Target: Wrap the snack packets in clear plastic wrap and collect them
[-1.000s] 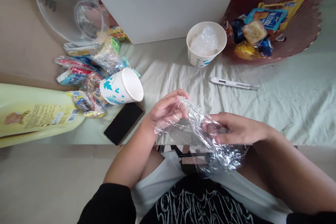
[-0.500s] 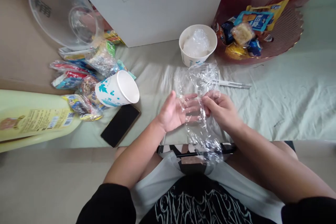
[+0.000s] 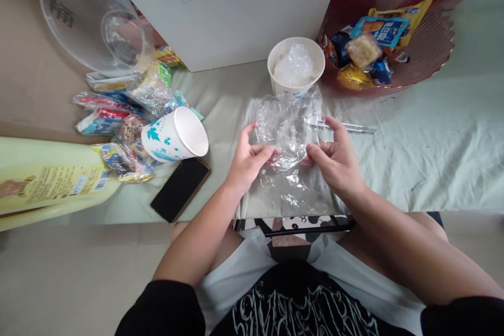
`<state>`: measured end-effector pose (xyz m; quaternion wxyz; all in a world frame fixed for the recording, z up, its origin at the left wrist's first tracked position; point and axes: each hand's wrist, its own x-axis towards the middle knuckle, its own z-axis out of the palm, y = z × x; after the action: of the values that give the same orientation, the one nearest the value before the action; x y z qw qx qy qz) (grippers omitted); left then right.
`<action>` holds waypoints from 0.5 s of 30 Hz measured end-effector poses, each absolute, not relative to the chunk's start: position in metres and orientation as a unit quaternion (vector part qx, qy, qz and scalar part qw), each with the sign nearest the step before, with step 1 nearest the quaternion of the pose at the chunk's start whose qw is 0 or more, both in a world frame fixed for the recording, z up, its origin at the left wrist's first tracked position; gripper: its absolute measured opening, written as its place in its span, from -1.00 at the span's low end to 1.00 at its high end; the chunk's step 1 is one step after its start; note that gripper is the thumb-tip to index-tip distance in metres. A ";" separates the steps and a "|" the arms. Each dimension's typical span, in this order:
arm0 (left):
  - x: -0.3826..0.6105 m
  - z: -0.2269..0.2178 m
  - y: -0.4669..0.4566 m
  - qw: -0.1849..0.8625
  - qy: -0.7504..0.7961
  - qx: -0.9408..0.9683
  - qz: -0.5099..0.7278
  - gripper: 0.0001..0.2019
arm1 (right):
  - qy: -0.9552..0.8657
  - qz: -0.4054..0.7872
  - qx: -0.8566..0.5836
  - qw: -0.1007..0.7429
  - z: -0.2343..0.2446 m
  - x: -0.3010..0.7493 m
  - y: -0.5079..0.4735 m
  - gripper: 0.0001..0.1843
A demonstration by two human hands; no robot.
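A clear plastic bag (image 3: 289, 139) is stretched between my two hands above the cloth. My left hand (image 3: 250, 160) pinches its left part between thumb and fingers, the index finger raised. On the other side my right hand (image 3: 336, 160) grips it the same way, thumb pressed toward the fingers. The bag's lower part hangs toward the front edge, crumpled and shiny. Just beyond it stands a white paper cup (image 3: 296, 68) with crumpled clear plastic (image 3: 294, 65) inside. Partly behind the bag and my right hand lies a thin silvery tool (image 3: 354, 128), its kind unclear.
A second paper cup (image 3: 175, 134) lies tilted against wrapped snacks (image 3: 118, 121) at the left, above a phone (image 3: 181, 189). A ribbed bowl (image 3: 429, 52) with snack packets stands at the right. A white box (image 3: 228, 10) stands behind, a yellow package (image 3: 59, 184) far left.
My left hand has turned from an open palm to a pinch on the bag. The bag is now spread wider between both hands, its lower end higher than before.
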<state>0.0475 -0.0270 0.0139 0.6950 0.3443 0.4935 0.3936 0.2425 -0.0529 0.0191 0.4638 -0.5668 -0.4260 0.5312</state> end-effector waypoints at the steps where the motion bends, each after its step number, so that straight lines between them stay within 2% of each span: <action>1: 0.047 0.013 -0.026 0.678 0.496 0.355 0.411 -0.11 | -0.431 0.521 -0.568 0.469 0.018 0.242 -0.053 -0.30; 3: 0.047 0.010 -0.025 0.649 0.489 0.380 0.441 -0.17 | -0.443 0.503 -0.569 0.476 0.017 0.242 -0.053 -0.34; 4: 0.047 0.009 -0.024 0.638 0.482 0.394 0.453 -0.27 | -0.450 0.497 -0.568 0.478 0.017 0.242 -0.053 -0.44; 7: 0.046 0.006 -0.026 0.615 0.460 0.450 0.456 -0.74 | -0.473 0.484 -0.567 0.470 0.015 0.244 -0.053 -0.89; 8: 0.046 0.005 -0.026 0.606 0.456 0.472 0.450 -0.82 | -0.481 0.479 -0.568 0.466 0.015 0.245 -0.054 -0.95; 10: 0.046 0.003 -0.027 0.582 0.456 0.515 0.433 -0.84 | -0.503 0.468 -0.563 0.459 0.014 0.247 -0.054 -0.94; 13: 0.045 -0.001 -0.026 0.533 0.483 0.556 0.416 -0.65 | -0.545 0.470 -0.533 0.445 0.011 0.249 -0.054 -0.69; 15: 0.044 -0.004 -0.025 0.496 0.511 0.569 0.412 -0.62 | -0.571 0.464 -0.537 0.412 0.010 0.250 -0.054 -0.55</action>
<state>0.0442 -0.0250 -0.0035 0.4956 0.5689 0.5110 0.4119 0.2501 -0.0537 0.0099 0.4123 -0.5368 -0.5711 0.4644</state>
